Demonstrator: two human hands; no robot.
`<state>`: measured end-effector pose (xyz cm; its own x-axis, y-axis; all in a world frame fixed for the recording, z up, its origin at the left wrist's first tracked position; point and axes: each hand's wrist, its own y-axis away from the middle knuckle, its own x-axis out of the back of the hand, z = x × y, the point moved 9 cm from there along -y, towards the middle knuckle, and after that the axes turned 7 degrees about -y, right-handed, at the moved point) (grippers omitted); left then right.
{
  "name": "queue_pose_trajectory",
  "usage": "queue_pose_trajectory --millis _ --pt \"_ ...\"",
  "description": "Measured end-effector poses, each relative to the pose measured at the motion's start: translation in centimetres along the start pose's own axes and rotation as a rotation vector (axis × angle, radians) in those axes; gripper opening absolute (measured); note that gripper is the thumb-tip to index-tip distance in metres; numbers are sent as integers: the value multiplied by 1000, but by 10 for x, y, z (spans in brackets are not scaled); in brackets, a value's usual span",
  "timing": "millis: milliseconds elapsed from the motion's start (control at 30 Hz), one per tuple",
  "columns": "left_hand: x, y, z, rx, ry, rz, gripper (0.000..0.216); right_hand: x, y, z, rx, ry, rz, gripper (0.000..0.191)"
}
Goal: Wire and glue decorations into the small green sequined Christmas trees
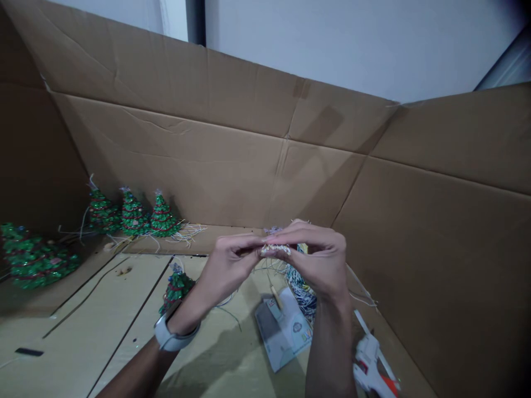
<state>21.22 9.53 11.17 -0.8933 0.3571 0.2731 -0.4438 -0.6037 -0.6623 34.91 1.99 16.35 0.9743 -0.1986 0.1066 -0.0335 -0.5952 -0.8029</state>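
Note:
Raised over the table, my left hand (pixel 232 262) and my right hand (pixel 321 257) meet fingertip to fingertip. Both are closed on a small whitish, bumpy piece (pixel 276 250) that shows between the thumbs. My fingers cover most of it, so I cannot make out its kind. A small green Christmas tree (pixel 176 287) with red garland and a star stands just behind my left wrist, partly hidden by it. Behind my right hand lies a bundle of blue and white wires (pixel 301 287), partly covered by the hand and forearm.
Several more decorated trees (pixel 133 215) stand at the back left, with loose white wires (pixel 188 233) beside them. A printed sheet or packet (pixel 286 334) lies below my hands, a wooden-handled tool (pixel 276 297) on it. A white glue gun (pixel 369 359) is at right. Cardboard walls (pixel 232 166) enclose the table.

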Motion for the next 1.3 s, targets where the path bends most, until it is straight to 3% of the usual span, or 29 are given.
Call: queue_pose_trajectory --millis 267,433,633,767,833,933,1033,1200,1300 --pt "-3 1 -2 33 6 -21 17 4 1 1 -31 11 14 30" --pt "-6 2 0 74 26 -55 16 9 2 7 -71 18 42 19" --pt "-23 5 -7 235 226 -236 28 17 3 28 -246 5 224 11" --pt "-28 8 -3 345 363 -268 31 11 -1 40 -372 -44 198 21" --pt "-20 13 1 411 431 -254 30 6 -2 40 -395 -51 131 29" --pt "13 26 5 499 434 -193 28 0 -1 37 -388 -9 49 33" --pt "70 48 -6 587 255 -95 32 -4 2 37 -359 51 26 33" --pt "172 115 -70 811 -145 47 43 -25 5 41 -313 218 -156 29" --pt "202 164 -109 958 -168 76 60 -45 8 40 -325 243 -281 22"
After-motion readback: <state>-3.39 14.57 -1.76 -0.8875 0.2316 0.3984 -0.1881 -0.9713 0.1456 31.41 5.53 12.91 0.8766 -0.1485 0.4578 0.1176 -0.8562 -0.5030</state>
